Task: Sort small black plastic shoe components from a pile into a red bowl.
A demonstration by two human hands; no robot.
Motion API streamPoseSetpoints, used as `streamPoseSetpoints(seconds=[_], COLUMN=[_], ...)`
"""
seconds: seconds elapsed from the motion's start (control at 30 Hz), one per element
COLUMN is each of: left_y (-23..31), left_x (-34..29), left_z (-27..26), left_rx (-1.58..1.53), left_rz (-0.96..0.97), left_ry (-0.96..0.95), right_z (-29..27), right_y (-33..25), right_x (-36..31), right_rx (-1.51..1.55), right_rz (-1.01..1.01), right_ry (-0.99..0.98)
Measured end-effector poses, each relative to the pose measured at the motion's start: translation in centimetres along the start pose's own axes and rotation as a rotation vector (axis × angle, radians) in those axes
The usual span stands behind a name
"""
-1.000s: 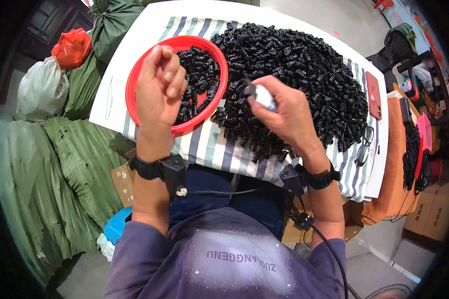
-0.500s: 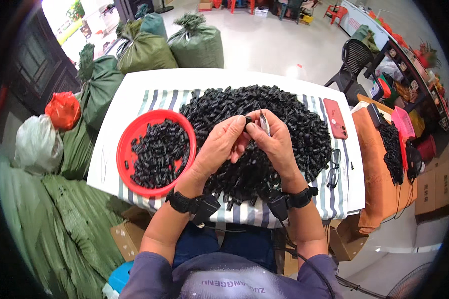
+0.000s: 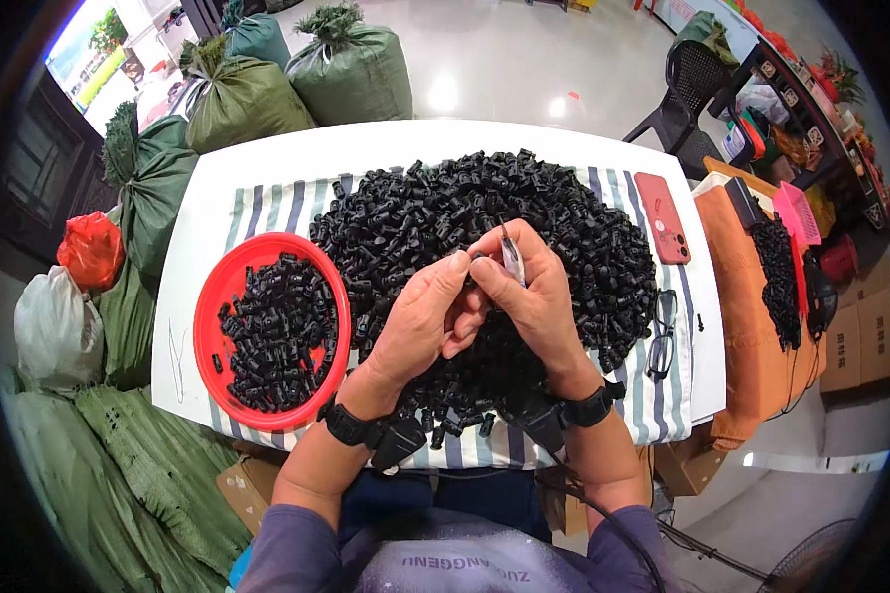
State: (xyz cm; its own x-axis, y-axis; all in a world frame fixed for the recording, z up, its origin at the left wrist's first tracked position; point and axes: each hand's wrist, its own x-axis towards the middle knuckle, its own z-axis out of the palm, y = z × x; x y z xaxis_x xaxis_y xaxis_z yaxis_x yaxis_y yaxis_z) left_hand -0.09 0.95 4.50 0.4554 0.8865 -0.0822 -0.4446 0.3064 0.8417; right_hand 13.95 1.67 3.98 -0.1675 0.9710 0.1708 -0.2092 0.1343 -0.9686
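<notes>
My left hand point(image 3: 420, 314) and my right hand point(image 3: 536, 306) meet over the near part of a big heap of small black plastic pieces point(image 3: 465, 203). Left thumb and fingers pinch one of these pieces point(image 3: 478, 261), which is mostly covered by the fingertips. A slim, pointed, silvery tool point(image 3: 511, 259) lies in the closed fingers of my right hand, its dark tip pointing away from me; its exact kind cannot be made out. The right thumb presses close to the pinched piece. Left of the heap stands a round red basin point(image 3: 208, 341) partly filled with similar black pieces.
A striped cloth point(image 3: 267, 212) covers much of the white table point(image 3: 183, 296). A red phone point(image 3: 663, 219) and folded eyeglasses point(image 3: 663, 336) lie at the right. Stuffed green sacks point(image 3: 351, 84) stand beyond the table and to the left. An orange-covered side table point(image 3: 737, 326) adjoins the right.
The whole view has shifted a little. Both hands stay together over the heap, still gripping the piece and the tool; the piece now shows less between the fingertips.
</notes>
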Motion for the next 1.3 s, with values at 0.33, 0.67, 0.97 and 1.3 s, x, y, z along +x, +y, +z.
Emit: streamPoseSetpoints(seconds=[0.33,0.67,0.97,1.3], left_y=[-0.6,-0.7,-1.0,-1.4], left_x=[-0.3,-0.3,-0.3,-0.3], left_z=[-0.9,-1.4,-1.5,-0.6], left_rx=[-0.060,0.398,0.351,0.231], left_rz=[-0.032,0.220,0.266,0.221], left_ry=[-0.051,0.083,0.074,0.016], right_z=[0.6,0.7,1.2,0.5], right_y=[0.1,0.1,-0.5,-0.5], right_x=[-0.5,-1.2,-0.9,-0.9], right_rx=[0.076,-0.190,-0.088,0.378], right_rz=[-0.022,-0.159,-0.049,0.027], right_ry=[0.002,0.033,-0.087,-0.138])
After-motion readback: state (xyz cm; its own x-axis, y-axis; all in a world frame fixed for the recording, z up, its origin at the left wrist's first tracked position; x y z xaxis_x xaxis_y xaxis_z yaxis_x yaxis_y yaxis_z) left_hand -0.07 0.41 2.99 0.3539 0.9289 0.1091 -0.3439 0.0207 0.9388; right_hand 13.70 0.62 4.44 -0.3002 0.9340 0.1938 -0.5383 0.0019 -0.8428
